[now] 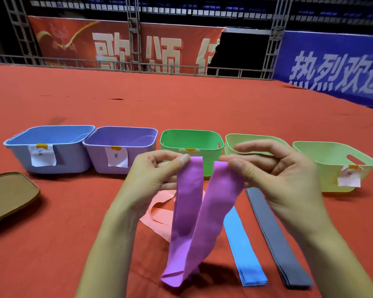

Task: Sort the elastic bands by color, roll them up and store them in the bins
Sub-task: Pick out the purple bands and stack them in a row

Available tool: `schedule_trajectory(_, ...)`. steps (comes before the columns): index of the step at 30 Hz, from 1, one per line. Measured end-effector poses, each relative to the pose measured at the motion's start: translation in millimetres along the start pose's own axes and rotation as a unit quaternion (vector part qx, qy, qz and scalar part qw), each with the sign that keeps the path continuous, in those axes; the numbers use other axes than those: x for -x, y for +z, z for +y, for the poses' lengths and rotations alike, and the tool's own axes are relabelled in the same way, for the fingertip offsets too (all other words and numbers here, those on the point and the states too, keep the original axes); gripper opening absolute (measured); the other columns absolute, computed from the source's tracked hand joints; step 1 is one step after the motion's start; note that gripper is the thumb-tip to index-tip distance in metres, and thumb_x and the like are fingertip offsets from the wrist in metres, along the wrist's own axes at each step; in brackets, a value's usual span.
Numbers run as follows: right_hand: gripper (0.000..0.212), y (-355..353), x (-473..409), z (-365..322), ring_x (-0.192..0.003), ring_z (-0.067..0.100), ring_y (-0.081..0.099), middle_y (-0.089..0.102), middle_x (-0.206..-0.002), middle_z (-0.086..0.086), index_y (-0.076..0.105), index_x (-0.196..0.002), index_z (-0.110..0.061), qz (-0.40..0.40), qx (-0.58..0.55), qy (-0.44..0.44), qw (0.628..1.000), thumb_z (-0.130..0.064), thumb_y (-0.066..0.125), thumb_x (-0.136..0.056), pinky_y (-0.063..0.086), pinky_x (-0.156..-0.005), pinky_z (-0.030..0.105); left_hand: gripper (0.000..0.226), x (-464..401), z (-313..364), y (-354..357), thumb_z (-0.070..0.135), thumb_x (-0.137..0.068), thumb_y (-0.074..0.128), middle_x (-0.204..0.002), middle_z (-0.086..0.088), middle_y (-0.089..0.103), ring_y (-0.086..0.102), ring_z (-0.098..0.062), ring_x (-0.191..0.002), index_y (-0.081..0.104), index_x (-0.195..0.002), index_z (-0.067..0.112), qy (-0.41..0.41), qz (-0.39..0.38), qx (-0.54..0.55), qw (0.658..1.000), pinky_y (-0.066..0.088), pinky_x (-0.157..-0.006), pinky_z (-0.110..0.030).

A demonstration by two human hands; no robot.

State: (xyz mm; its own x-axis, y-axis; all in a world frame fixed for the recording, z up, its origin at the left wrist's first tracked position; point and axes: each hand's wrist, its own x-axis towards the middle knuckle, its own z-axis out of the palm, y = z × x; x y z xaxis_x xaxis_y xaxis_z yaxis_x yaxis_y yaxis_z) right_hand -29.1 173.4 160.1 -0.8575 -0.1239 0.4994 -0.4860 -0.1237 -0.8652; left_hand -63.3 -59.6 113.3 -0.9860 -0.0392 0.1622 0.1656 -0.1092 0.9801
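Note:
A purple elastic band (pixel 190 214) hangs folded in the air, its loop touching the red cloth. My left hand (pixel 153 175) pinches one upper end, my right hand (pixel 274 175) pinches the other. Under it lie a pink band (pixel 157 214), a flat blue band (pixel 243 250) and a dark grey band (pixel 274 235) side by side. Behind stand a row of bins: blue (pixel 50 147), purple (pixel 121 147), green (pixel 192 143), and two pale green ones (pixel 235 143) (pixel 336 168). Paper labels are taped on the bins.
A brown lid (pixel 9 194) lies at the left edge. The red cloth surface (pixel 181 104) stretches far behind the bins to a metal railing (pixel 116 63) and banners.

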Motion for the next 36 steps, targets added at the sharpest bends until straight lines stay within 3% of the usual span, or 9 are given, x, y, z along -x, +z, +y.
schedule_trajectory(4, 0.032, -13, -7, -16, -0.083, 0.019, 0.08, 0.082, -0.094, 0.014, 0.074, -0.098, -0.014, 0.033, -0.105, 0.007, 0.994, -0.023, 0.083, -0.068, 0.06, -0.063, 0.026, 0.024, 1, 1, 5, 0.022, -0.095, 0.077, -0.091, -0.016, 0.079, 0.073, -0.02, -0.077, 0.078, -0.108, 0.002, 0.001, 0.01, -0.003, 1.0, 0.059, -0.065, -0.025)
schedule_trajectory(8, 0.022, -12, -19, -2, -0.092, 0.022, 0.08, 0.082, -0.095, 0.013, 0.069, -0.104, -0.003, -0.023, -0.027, 0.0, 0.999, -0.006, 0.076, -0.082, 0.063, -0.073, 0.028, 0.026, 0, -1, 14, 0.023, -0.094, 0.077, -0.094, -0.019, 0.08, 0.074, -0.022, -0.079, 0.078, -0.108, 0.002, -0.006, 0.017, 0.001, 1.0, 0.06, -0.065, -0.026)
schedule_trajectory(13, 0.027, -6, -15, 21, -0.092, 0.021, 0.081, 0.082, -0.095, 0.013, 0.067, -0.106, 0.001, -0.057, -0.03, 0.035, 0.997, -0.005, 0.076, -0.081, 0.063, -0.071, 0.028, 0.039, 1, -3, 21, 0.033, -0.086, 0.08, -0.101, -0.023, 0.08, 0.075, -0.026, -0.084, 0.078, -0.111, 0.003, -0.007, -0.005, 0.007, 1.0, 0.063, -0.072, -0.031)
schedule_trajectory(19, 0.035, -3, -16, 36, -0.096, 0.022, 0.078, 0.079, -0.103, 0.011, 0.07, -0.107, -0.001, -0.005, 0.027, -0.01, 1.0, 0.006, 0.087, -0.076, 0.061, -0.085, 0.027, 0.051, 0, -5, 20, 0.041, -0.082, 0.081, -0.11, -0.025, 0.078, 0.075, -0.029, -0.093, 0.078, -0.118, 0.004, -0.018, -0.034, 0.025, 0.999, 0.063, -0.085, -0.04)
schedule_trajectory(23, 0.034, 4, -15, 39, -0.088, 0.015, 0.077, 0.078, -0.099, 0.002, 0.071, -0.102, -0.011, 0.035, 0.058, -0.046, 0.997, 0.003, 0.089, -0.076, 0.06, -0.082, 0.025, 0.05, 0, -6, 22, 0.041, -0.087, 0.078, -0.119, -0.029, 0.075, 0.071, -0.029, -0.094, 0.077, -0.119, 0.003, -0.018, -0.052, 0.026, 0.998, 0.062, -0.089, -0.043)
schedule_trajectory(26, 0.034, 9, -14, 42, -0.087, 0.015, 0.077, 0.077, -0.101, -0.001, 0.07, -0.102, -0.018, 0.062, 0.091, -0.062, 0.992, -0.002, 0.09, -0.078, 0.062, -0.081, 0.032, 0.047, 1, -3, 23, 0.041, -0.091, 0.075, -0.119, -0.028, 0.075, 0.066, -0.025, -0.088, 0.077, -0.118, 0.002, -0.014, -0.056, 0.024, 0.998, 0.061, -0.087, -0.041)
schedule_trajectory(30, 0.032, 15, -11, 47, -0.089, 0.017, 0.079, 0.076, -0.106, 0.0, 0.069, -0.102, -0.021, 0.086, 0.127, -0.081, 0.985, -0.007, 0.09, -0.081, 0.064, -0.08, 0.042, 0.043, 5, 1, 24, 0.04, -0.1, 0.067, -0.12, -0.025, 0.076, 0.076, -0.036, -0.105, 0.076, -0.119, 0.002, -0.004, -0.07, 0.004, 0.998, 0.063, -0.094, -0.049)
schedule_trajectory(36, 0.032, 22, -14, 50, -0.088, 0.014, 0.078, 0.066, -0.114, 0.001, 0.067, -0.105, -0.02, 0.113, 0.184, -0.121, 0.969, -0.011, 0.089, -0.084, 0.064, -0.073, 0.043, 0.035, 9, 6, 30, 0.033, -0.1, 0.068, -0.11, -0.018, 0.081, 0.079, -0.034, -0.103, 0.076, -0.113, 0.001, 0.035, -0.056, 0.003, 0.998, 0.065, -0.079, -0.036)
